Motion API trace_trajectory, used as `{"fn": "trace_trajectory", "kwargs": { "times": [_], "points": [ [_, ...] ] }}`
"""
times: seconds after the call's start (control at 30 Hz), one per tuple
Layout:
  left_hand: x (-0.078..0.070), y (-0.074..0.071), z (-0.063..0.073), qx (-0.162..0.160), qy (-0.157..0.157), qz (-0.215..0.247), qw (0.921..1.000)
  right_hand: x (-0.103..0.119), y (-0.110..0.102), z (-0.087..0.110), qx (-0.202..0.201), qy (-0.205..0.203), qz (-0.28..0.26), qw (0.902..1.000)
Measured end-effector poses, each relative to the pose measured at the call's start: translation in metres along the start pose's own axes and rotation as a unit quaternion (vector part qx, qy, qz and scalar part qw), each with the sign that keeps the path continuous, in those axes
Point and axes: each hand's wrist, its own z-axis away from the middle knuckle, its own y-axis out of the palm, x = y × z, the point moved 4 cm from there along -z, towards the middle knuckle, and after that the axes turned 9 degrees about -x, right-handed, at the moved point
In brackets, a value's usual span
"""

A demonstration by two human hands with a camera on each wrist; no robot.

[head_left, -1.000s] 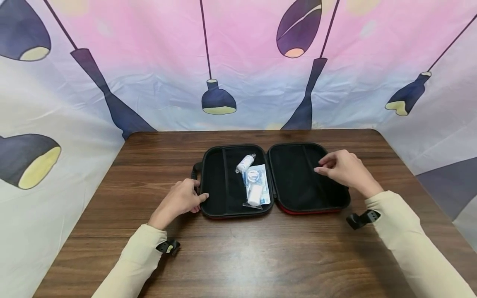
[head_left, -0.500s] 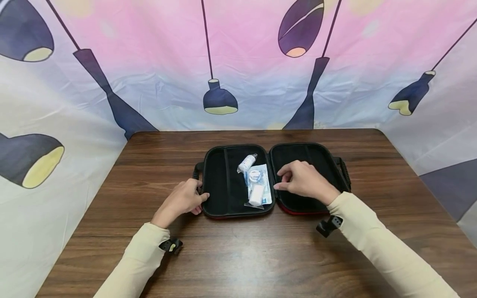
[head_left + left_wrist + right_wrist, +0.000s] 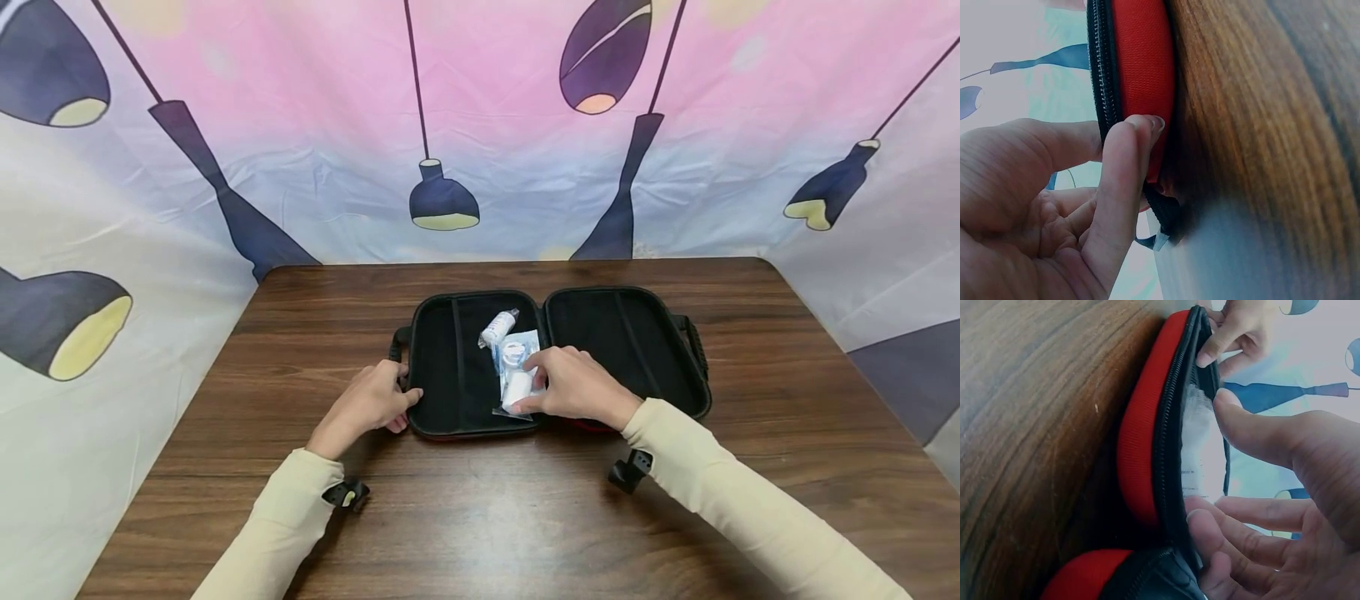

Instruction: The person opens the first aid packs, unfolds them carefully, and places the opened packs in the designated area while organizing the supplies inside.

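Observation:
A zippered case [image 3: 435, 367], black inside and red outside, lies unfolded on the table. In its left half are a white bandage roll [image 3: 516, 389] in clear wrapping, a second wrapped white roll [image 3: 498, 327] and a flat blue-and-white packet [image 3: 525, 340]. My left hand [image 3: 369, 400] grips the case's left edge, thumb over the rim; the left wrist view has its fingers against the red shell [image 3: 1144, 62]. My right hand [image 3: 573, 385] holds the nearer bandage roll by its ends, between thumb and fingers. In the right wrist view the wrapped roll [image 3: 1200, 450] shows between them.
The case's right half [image 3: 637, 342] lies beside the left, with a strap handle [image 3: 692, 346] at its outer edge. Another handle [image 3: 397, 342] is beside my left hand. Behind the wooden table [image 3: 480, 517] hangs a cloth printed with lamps [image 3: 444, 196].
My right hand has moved left, from over the case's right half to the nearer bandage roll in the left half. My left hand has stayed on the case's edge.

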Motion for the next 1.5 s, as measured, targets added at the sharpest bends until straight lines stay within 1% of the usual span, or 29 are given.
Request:
{"fn": "trace_trajectory", "kwargs": {
  "times": [0.23, 0.47, 0.67, 0.87, 1.03, 1.13, 1.27, 1.4, 1.5],
  "points": [
    [0.000, 0.001, -0.001, -0.001, 0.002, -0.001, 1.0000, -0.001, 0.006, -0.001, -0.003, -0.002, 0.006, 1.0000],
    [0.000, 0.002, -0.001, -0.003, -0.002, -0.005, 1.0000, -0.001, 0.002, -0.001, -0.022, -0.007, -0.003, 0.9997],
    [0.001, 0.002, -0.001, -0.006, -0.001, -0.006, 1.0000, -0.002, 0.007, -0.002, -0.005, 0.014, 0.000, 0.9999],
    [0.001, 0.002, -0.001, -0.006, -0.002, -0.005, 1.0000, 0.002, 0.011, -0.005, -0.008, 0.003, 0.024, 0.9997],
    [0.000, 0.002, -0.001, -0.005, -0.001, -0.003, 1.0000, 0.004, 0.012, -0.006, -0.007, 0.002, 0.022, 0.9997],
    [0.000, 0.002, -0.001, -0.004, 0.000, -0.002, 1.0000, 0.003, 0.008, -0.007, -0.016, 0.000, 0.012, 0.9998],
    [0.001, 0.002, -0.001, -0.005, 0.003, -0.004, 1.0000, -0.001, -0.004, -0.006, -0.033, 0.001, -0.005, 0.9994],
    [0.000, 0.002, -0.001, -0.007, 0.002, -0.005, 1.0000, -0.013, -0.022, -0.003, -0.049, 0.023, -0.005, 0.9985],
    [0.001, 0.001, 0.000, -0.006, -0.001, -0.003, 1.0000, -0.028, -0.037, 0.002, -0.063, 0.044, 0.005, 0.9970]
  ]
}}
